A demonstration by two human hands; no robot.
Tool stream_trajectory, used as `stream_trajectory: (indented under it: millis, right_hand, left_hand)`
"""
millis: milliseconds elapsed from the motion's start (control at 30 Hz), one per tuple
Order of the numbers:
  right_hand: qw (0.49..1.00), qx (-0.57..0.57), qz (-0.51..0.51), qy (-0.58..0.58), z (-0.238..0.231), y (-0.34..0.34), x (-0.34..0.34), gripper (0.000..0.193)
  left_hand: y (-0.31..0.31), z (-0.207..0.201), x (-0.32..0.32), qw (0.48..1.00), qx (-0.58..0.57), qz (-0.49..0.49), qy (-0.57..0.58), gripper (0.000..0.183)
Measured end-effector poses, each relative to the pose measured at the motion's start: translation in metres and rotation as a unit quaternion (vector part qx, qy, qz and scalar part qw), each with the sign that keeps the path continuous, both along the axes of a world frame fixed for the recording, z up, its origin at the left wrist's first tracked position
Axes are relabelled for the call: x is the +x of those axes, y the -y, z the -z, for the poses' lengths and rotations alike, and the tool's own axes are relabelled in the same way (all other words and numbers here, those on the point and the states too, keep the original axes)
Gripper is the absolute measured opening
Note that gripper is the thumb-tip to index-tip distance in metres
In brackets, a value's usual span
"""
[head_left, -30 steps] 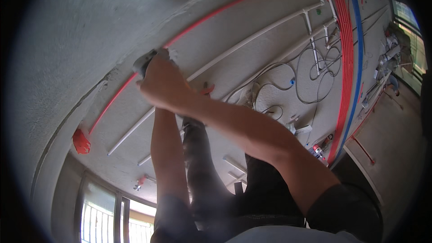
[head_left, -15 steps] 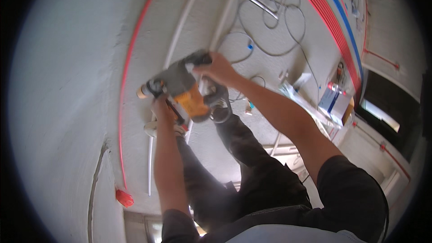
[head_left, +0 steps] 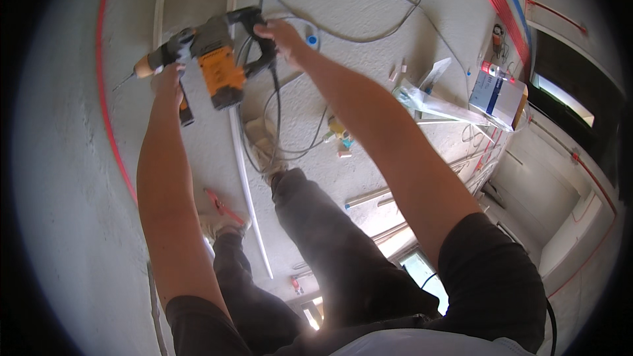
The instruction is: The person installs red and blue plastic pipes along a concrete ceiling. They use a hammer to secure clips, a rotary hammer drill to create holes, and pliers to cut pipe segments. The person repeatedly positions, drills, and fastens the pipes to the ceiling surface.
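A yellow and black rotary hammer drill (head_left: 221,72) is held level above the floor, its thin drill bit (head_left: 123,83) pointing left toward the wall. My left hand (head_left: 169,79) is closed at its front, just behind the tan chuck collar, where the black side handle (head_left: 185,109) hangs down. At the back, my right hand (head_left: 282,38) grips the black rear handle (head_left: 265,46); part of the fingers is hidden behind it. A dark power cord (head_left: 277,99) drops from that handle to the floor.
A red pipe (head_left: 100,59) runs along the wall on the left, with white pipes (head_left: 242,165) beside my feet. Grey cable (head_left: 369,39) loops across the floor. A red-handled tool (head_left: 223,206) lies by my left shoe. Rightward are plastic wrapping (head_left: 438,102) and a box (head_left: 496,97).
Both hands have carried the hammer drill to the left and farther forward, with the bit now plainly visible. My view has shifted, and my legs appear more spread.
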State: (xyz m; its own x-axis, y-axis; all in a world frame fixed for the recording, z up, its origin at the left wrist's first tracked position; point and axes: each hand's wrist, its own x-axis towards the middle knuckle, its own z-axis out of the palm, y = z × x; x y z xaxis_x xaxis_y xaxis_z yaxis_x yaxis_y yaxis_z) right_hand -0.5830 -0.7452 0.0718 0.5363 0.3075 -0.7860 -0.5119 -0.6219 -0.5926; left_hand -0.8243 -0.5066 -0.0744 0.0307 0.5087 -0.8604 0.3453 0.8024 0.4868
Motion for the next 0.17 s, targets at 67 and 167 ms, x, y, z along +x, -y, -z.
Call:
stream_trajectory:
  millis: [67, 167]
  right_hand:
    - [0.995, 0.004, 0.047, -0.088, 0.01, 0.031, -0.003, 0.067]
    - [0.996, 0.045, 0.004, -0.073, 0.022, 0.054, -0.012, 0.076]
  left_hand:
    - [0.003, 0.01, 0.011, 0.997, 0.016, 0.075, -0.025, 0.065]
    - [-0.025, -0.018, 0.011, 0.962, 0.057, 0.238, -0.122, 0.069]
